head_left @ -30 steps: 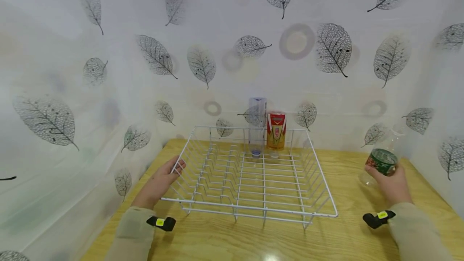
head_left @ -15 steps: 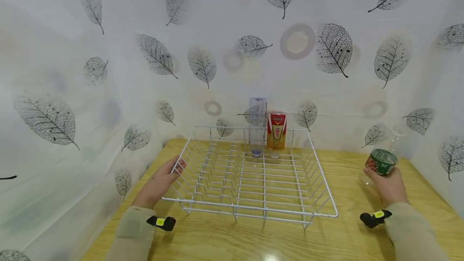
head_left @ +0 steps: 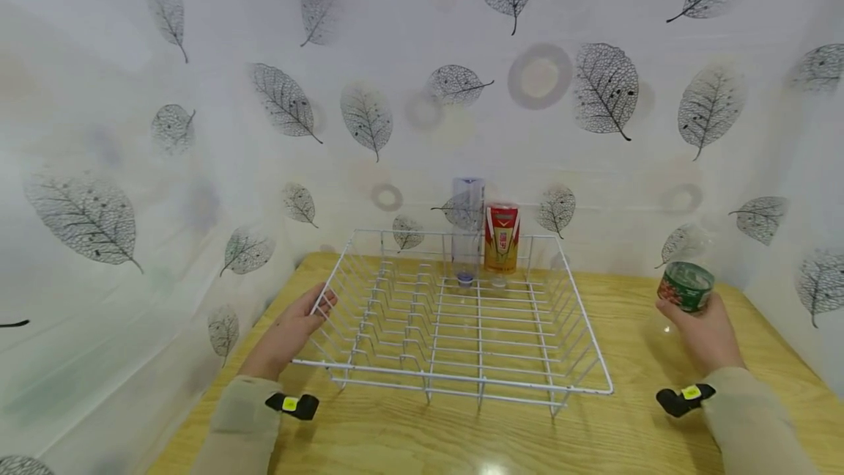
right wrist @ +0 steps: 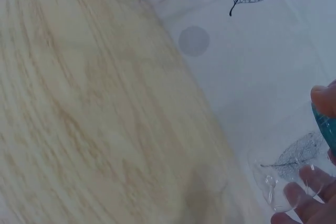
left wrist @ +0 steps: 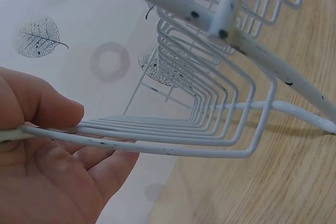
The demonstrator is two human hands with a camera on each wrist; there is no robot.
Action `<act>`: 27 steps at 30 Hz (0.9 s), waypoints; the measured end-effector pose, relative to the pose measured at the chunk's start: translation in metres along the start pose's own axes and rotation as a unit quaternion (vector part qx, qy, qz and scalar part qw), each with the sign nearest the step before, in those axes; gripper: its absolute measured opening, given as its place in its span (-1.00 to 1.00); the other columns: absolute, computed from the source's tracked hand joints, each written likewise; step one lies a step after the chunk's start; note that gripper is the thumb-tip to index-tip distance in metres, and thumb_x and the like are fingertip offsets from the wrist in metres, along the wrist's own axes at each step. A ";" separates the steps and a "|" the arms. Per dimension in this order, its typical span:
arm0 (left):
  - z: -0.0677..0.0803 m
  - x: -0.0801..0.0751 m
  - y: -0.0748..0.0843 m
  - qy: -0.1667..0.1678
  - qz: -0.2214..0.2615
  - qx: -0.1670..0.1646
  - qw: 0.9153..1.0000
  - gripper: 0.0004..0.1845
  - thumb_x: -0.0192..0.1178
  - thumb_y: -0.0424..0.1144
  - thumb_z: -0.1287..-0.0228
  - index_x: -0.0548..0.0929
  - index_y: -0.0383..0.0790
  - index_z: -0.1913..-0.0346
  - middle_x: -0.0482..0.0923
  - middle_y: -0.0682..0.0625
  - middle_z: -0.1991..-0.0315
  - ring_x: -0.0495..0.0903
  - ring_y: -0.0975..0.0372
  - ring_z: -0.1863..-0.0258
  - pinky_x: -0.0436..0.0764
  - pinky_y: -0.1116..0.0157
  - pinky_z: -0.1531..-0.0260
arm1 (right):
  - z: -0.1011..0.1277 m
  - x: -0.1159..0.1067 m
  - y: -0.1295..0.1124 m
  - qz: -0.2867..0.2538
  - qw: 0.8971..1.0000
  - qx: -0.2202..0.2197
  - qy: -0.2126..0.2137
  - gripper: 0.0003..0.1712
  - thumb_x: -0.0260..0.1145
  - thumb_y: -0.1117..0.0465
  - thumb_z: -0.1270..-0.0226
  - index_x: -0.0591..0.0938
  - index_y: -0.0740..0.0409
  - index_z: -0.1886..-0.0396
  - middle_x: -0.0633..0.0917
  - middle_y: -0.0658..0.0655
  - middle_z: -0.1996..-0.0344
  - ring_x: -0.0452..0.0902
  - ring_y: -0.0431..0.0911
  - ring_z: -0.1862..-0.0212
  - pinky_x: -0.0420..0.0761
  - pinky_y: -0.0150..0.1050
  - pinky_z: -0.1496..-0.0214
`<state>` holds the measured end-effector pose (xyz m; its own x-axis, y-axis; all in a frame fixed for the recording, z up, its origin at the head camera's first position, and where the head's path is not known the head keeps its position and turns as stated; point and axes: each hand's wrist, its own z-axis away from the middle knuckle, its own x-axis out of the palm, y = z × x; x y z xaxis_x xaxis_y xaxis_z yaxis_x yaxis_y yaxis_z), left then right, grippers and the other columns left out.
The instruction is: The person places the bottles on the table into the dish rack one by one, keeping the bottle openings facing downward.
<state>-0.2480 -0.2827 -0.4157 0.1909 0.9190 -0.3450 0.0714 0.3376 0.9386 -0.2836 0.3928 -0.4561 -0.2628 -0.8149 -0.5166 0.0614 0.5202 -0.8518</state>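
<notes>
Head view, right edge: right hand [head_left: 705,328] curled round clear plastic bottle [head_left: 686,286], off the surface [head_left: 646,431]; likely light, crushable, slippery; best gripped mid-label. Left hand [head_left: 290,332] grips wire rack [head_left: 455,314].

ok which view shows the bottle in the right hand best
The head view: the clear bottle with its green and red label shows in the right hand, lifted off the wooden table. The right wrist view catches only its clear end and a sliver of label. The left wrist view misses it.
</notes>
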 end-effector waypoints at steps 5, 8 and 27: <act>0.001 0.000 0.000 -0.006 0.000 -0.003 1.000 -0.31 -0.20 -0.43 -0.59 -0.20 -0.30 -0.63 0.03 -0.33 -0.56 0.07 -0.13 -0.52 0.11 -0.12 -0.45 | 0.006 -0.001 -0.021 -0.011 0.999 -0.047 -0.021 0.13 0.20 -0.22 -0.47 -0.12 0.45 -0.57 0.19 0.60 -0.39 0.15 0.53 -0.32 0.28 0.52 -0.16; 0.001 0.000 0.002 -0.003 -0.005 -0.005 1.000 -0.32 -0.19 -0.39 -0.61 -0.20 -0.32 -0.63 0.04 -0.34 -0.55 0.06 -0.16 -0.52 0.08 -0.12 -0.46 | 0.013 -0.004 -0.039 0.001 0.997 -0.068 -0.037 0.14 0.22 -0.22 -0.47 -0.15 0.42 -0.58 0.18 0.61 -0.41 0.11 0.58 -0.35 0.26 0.57 -0.13; 0.008 0.017 0.043 0.045 -0.211 0.054 0.975 -0.05 0.06 0.22 -0.49 -0.18 -0.09 -0.66 -0.21 -0.20 -0.63 -0.13 -0.19 -0.56 0.01 -0.31 -0.40 | 0.066 0.027 -0.149 0.152 0.950 -0.260 -0.078 -0.07 0.37 -0.14 -0.39 0.24 0.25 -0.54 0.49 0.38 -0.27 0.47 0.36 -0.17 0.51 0.37 -0.07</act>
<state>-0.2338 -0.2546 -0.3811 0.0359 0.7194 -0.6937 0.2286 0.6698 0.7065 -0.2359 0.2766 -0.3489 -0.1607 -0.6137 -0.7730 -0.3832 0.7605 -0.5241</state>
